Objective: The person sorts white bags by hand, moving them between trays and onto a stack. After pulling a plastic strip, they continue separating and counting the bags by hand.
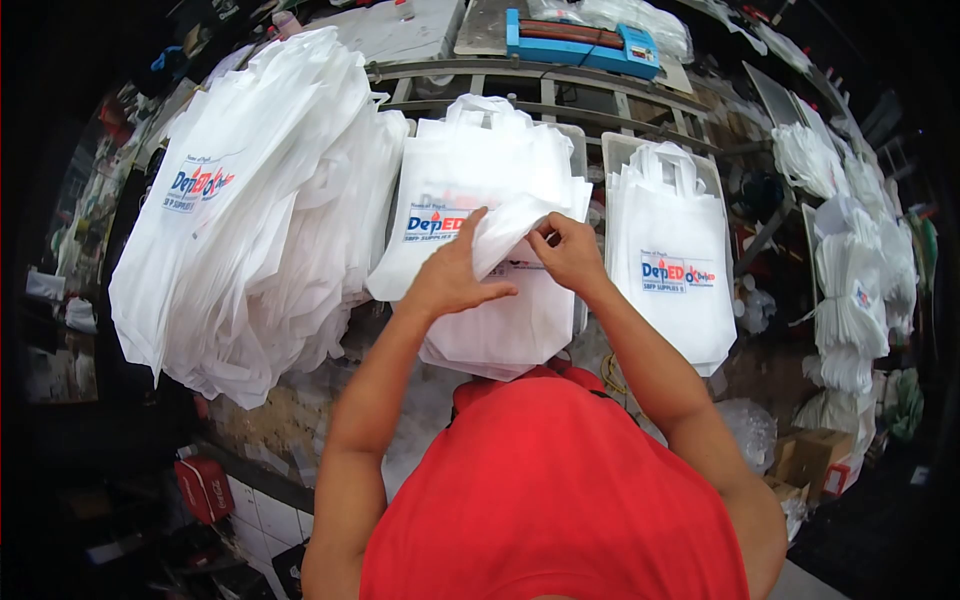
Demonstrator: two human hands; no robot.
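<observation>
Fingers of the right hand pinch a white printed fabric bag; just left, the left hand spreads open against it.

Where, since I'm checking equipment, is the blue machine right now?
In the head view, the blue machine is at the top, right of centre, just beyond the metal frame behind the middle white bags.

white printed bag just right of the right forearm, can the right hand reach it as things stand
Probably yes: the right hand is close beside that white printed bag with nothing visible blocking it, though it seems to be pinching the middle bag.
</observation>
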